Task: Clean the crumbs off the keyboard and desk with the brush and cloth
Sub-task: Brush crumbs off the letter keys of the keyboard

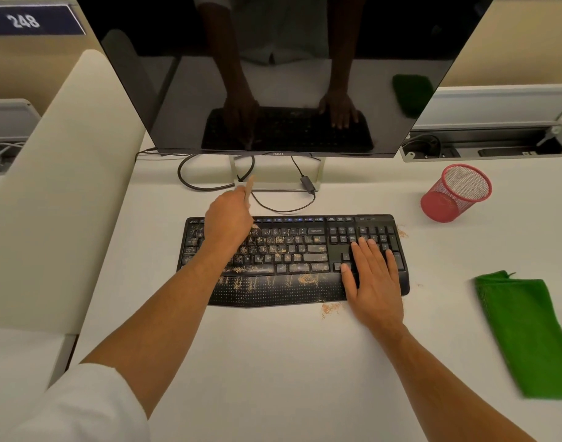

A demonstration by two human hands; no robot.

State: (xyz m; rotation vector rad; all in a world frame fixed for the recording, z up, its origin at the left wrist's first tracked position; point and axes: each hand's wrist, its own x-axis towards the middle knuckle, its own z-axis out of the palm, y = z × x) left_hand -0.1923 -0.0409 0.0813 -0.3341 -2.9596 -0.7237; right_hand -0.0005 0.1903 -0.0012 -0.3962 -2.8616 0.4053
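A black keyboard [292, 260] lies in the middle of a white worktop [273, 362], just in front of a dark monitor [286, 71]. Tan crumbs [266, 250] are scattered thickly over its left and middle keys and its palm rest; smaller patches lie on the worktop by the keyboard's front edge and near its far right corner. The person's left hand [228, 221] hovers over the upper left keys, its grip closed around a pale brush [249, 188] handle that sticks up past the knuckles; the bristles are hidden under the hand. The right hand [373, 279] rests flat, fingers spread, on the number pad, apparently steadying the keyboard. A folded green cloth [525, 336] lies untouched well to the right, and a red mesh cup [456, 193] stands tilted beyond it. The brushing step seems to be in hand, with most crumbs left. Next would likely come strokes sweeping the crumbs off the keys, then the cloth for the worktop.
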